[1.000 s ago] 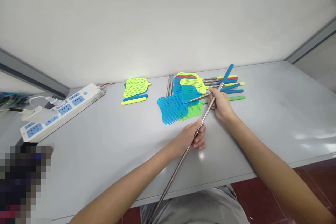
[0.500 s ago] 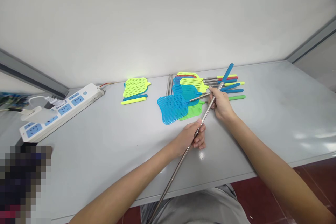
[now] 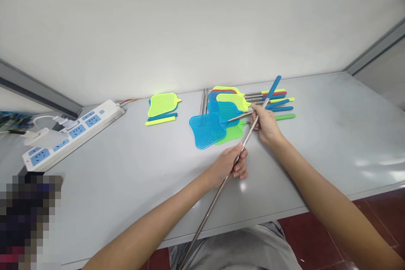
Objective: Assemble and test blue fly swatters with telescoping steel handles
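Note:
Both hands grip one long metal telescopic rod point(image 3: 211, 206) with a blue handle point(image 3: 274, 87) at its upper end. It slants down toward my lap and past the bottom of the frame. My right hand point(image 3: 266, 124) closes around it below the handle. Lower down, my left hand point(image 3: 230, 164) is wrapped around the shaft. Beyond my hands lies a pile of fly swatters, with a blue swatter head point(image 3: 207, 130) on top and a green swatter head point(image 3: 234, 134) partly under it. My right hand covers part of their shafts.
To the left lie a yellow swatter head point(image 3: 163, 104) over a blue one, a blue handle point(image 3: 163, 117) and a yellow handle point(image 3: 160, 121). Two bare rods point(image 3: 203, 101) rest near the wall. A power strip point(image 3: 76, 133) with plugs sits on the grey table point(image 3: 126, 190).
Almost nothing differs. The view has shifted very slightly, and both hands keep the same hold on the telescopic rod.

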Demonstrator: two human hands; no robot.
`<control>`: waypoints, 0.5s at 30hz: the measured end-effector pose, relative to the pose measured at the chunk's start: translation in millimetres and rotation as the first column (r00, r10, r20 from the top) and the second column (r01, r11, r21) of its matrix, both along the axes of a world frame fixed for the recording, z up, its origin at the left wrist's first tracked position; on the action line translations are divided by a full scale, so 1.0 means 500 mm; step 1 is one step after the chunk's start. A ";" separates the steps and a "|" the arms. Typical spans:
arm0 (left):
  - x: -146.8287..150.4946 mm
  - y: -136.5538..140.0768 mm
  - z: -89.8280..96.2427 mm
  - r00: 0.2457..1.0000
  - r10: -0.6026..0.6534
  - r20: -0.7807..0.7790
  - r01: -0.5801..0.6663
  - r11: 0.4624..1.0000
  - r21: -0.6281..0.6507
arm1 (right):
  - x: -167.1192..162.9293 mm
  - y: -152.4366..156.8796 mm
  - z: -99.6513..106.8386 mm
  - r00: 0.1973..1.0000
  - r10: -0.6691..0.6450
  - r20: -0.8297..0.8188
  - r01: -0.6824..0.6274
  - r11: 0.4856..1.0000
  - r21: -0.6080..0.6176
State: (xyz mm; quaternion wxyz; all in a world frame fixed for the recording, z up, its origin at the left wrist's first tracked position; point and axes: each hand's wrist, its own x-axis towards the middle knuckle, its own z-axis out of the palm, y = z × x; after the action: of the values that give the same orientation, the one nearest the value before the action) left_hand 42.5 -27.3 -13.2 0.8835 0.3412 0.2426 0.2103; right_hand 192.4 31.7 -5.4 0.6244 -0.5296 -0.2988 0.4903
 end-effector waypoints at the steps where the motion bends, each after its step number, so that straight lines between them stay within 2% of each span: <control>1: 0.000 0.000 0.000 1.000 -0.003 0.000 0.003 1.000 0.000 | 0.000 0.000 0.000 1.000 0.002 0.000 -0.002 1.000 0.001; 15: 0.002 -0.001 0.004 1.000 0.004 -0.023 -0.004 1.000 -0.001 | -0.002 -0.002 0.004 1.000 0.008 0.021 -0.008 1.000 -0.009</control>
State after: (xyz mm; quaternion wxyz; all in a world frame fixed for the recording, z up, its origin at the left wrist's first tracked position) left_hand 43.6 -27.9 -11.0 0.8803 0.3429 0.2537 0.2079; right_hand 191.2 30.8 -3.6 0.6168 -0.5361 -0.3056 0.4885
